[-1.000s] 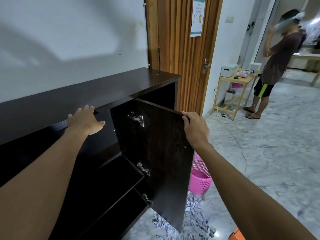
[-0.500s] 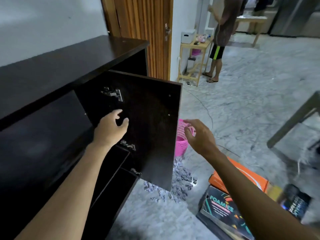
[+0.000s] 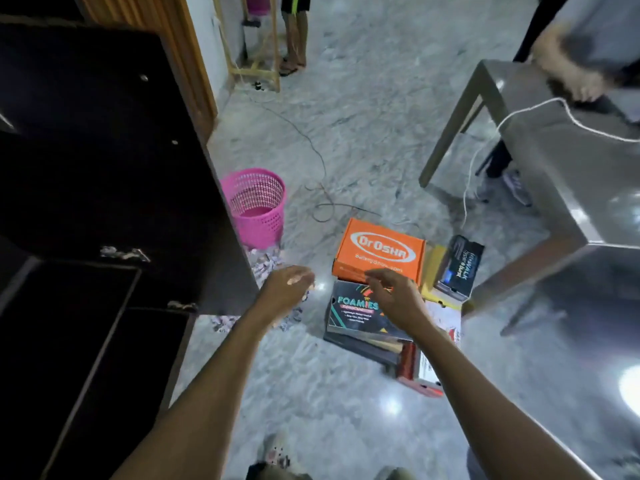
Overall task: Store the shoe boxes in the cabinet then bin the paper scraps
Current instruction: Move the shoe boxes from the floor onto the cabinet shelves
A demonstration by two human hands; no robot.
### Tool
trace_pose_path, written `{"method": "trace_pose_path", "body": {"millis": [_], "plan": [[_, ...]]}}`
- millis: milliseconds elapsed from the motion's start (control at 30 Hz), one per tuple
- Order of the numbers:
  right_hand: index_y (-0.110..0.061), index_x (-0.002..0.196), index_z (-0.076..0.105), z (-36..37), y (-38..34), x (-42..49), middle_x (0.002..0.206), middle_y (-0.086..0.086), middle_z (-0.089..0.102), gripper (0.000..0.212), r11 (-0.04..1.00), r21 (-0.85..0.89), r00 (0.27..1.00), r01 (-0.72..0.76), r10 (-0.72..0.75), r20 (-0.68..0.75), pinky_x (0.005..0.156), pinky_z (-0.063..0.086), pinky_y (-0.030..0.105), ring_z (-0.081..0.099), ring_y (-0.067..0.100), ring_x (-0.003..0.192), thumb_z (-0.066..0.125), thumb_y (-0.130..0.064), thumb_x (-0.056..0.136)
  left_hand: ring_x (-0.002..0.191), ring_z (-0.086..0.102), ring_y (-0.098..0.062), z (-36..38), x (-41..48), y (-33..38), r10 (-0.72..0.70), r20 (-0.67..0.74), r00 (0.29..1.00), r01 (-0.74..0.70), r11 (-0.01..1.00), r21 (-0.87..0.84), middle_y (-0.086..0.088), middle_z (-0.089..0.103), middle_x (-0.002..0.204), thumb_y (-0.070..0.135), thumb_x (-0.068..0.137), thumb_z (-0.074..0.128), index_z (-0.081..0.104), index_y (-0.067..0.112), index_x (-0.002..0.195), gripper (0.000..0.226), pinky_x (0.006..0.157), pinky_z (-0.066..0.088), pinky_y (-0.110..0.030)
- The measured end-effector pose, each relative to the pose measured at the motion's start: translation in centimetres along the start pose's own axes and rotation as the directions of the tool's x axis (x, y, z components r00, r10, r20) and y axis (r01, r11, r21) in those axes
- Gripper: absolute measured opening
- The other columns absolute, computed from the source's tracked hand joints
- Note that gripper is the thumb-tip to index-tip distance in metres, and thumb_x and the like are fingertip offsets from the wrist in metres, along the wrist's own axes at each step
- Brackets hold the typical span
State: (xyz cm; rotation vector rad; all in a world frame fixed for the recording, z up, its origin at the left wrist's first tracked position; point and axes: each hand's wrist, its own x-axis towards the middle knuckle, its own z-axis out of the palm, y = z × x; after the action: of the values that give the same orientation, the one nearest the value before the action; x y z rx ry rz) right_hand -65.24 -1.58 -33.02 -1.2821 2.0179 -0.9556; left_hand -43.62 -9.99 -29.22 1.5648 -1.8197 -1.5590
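Your left hand [image 3: 287, 289] hangs with its fingers loosely curled around nothing, over the heap of pale paper scraps [image 3: 265, 265] on the grey marble floor [image 3: 311, 393]. Your right hand [image 3: 394, 296] hovers over the black printed Foamies shoe box [image 3: 349, 315]. Its fingers are bent and slightly apart, holding nothing, and you cannot tell whether it touches the lid. The orange cardboard Dr Osha shoe box [image 3: 379, 249] lies just behind, with a smaller black shoe box [image 3: 459, 266] to its right. The pink plastic mesh basket [image 3: 256, 206] stands beside the open door [image 3: 114, 168] of the dark brown wooden cabinet [image 3: 69, 341].
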Motion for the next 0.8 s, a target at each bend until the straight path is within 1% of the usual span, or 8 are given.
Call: {"method": "trace_pose_path", "body": {"millis": [100,300,367,433,500,600,667,800], "plan": [[-0.021,0.106,0.074,1.0,9.7,0.6,0.095,-0.002,0.074,0.019,0.987,-0.037,0.987,-0.158,0.159,0.01,0.078,0.053,0.035,0.068,0.018,0.084,0.06,-0.02,0.094,0.084,0.066,-0.012,7.6,4.9,-4.0,-0.082,0.043,0.996,0.081,0.997,0.02,0.001,0.069,0.111,0.029,0.094,0.059,0.066,0.015,0.12,0.03,0.068,0.051,-0.021],[-0.018,0.134,0.056,5.1,26.2,3.2,0.114,0.004,0.067,0.043,0.92,-0.071,0.91,-0.386,0.393,0.13,0.067,0.047,0.02,0.061,0.009,0.081,0.058,-0.037,0.095,0.114,0.055,-0.013,16.8,13.3,-14.1,-0.112,0.079,0.991,0.103,0.989,0.107,0.011,0.056,0.131,0.049,0.09,0.057,0.049,0.029,0.135,0.05,0.094,0.041,-0.027],[-0.021,0.134,0.056,7.5,32.5,4.7,0.118,0.009,0.064,0.054,0.896,-0.08,0.894,-0.437,0.442,0.071,0.08,0.053,0.026,0.064,0.016,0.092,0.058,-0.051,0.089,0.121,0.052,-0.018,19.6,16.9,-19.0,-0.139,0.06,0.988,0.132,0.985,0.111,0.006,0.052,0.139,0.056,0.087,0.057,0.039,0.031,0.143,0.064,0.103,0.044,-0.04],[-0.022,0.139,0.051,9.5,37.9,6.0,0.133,0.018,0.055,0.063,0.873,-0.111,0.88,-0.474,0.47,-0.06,0.104,0.045,0.044,0.055,0.033,0.119,0.058,-0.055,0.086,0.129,0.046,-0.022,22.2,20.1,-23.6,-0.14,0.037,0.99,0.136,0.987,0.087,0.001,0.045,0.146,0.059,0.086,0.057,0.031,0.031,0.147,0.073,0.108,0.04,-0.044],[-0.017,0.143,0.045,11.3,42.3,7.5,0.137,0.022,0.049,0.061,0.873,-0.095,0.874,-0.479,0.464,-0.142,0.112,0.036,0.045,0.044,0.038,0.131,0.059,-0.046,0.091,0.136,0.039,-0.024,24.5,23.2,-27.7,-0.139,-0.007,0.99,0.139,0.988,0.061,0.0,0.037,0.152,0.061,0.086,0.056,0.028,0.029,0.149,0.076,0.111,0.034,-0.043],[-0.018,0.139,0.047,12.8,47.5,9.6,0.134,0.015,0.057,0.062,0.916,-0.012,0.897,-0.4,0.389,-0.21,0.108,0.04,0.046,0.049,0.034,0.127,0.059,-0.047,0.086,0.14,0.034,-0.024,27.1,27.5,-32.4,-0.148,-0.055,0.988,0.15,0.988,0.044,0.0,0.033,0.155,0.063,0.086,0.054,0.031,0.025,0.149,0.077,0.111,0.029,-0.039],[-0.018,0.132,0.052,13.3,50.0,10.5,0.126,0.008,0.063,0.052,0.956,0.058,0.925,-0.288,0.293,-0.243,0.102,0.045,0.042,0.058,0.026,0.118,0.061,-0.041,0.087,0.138,0.037,-0.025,27.5,29.6,-34.5,-0.148,-0.069,0.987,0.15,0.989,0.011,0.001,0.038,0.151,0.064,0.086,0.054,0.037,0.023,0.146,0.074,0.108,0.032,-0.039],[-0.006,0.116,0.059,13.4,49.5,10.2,0.112,0.008,0.066,0.026,0.926,0.278,0.906,-0.256,0.33,-0.265,0.085,0.039,0.026,0.06,0.019,0.103,0.062,-0.02,0.094,0.118,0.054,-0.024,25.9,29.5,-35.9,-0.221,0.019,0.975,0.221,0.962,-0.158,0.006,0.058,0.131,0.076,0.073,0.054,0.057,0.033,0.125,0.067,0.101,0.042,-0.046]]}}
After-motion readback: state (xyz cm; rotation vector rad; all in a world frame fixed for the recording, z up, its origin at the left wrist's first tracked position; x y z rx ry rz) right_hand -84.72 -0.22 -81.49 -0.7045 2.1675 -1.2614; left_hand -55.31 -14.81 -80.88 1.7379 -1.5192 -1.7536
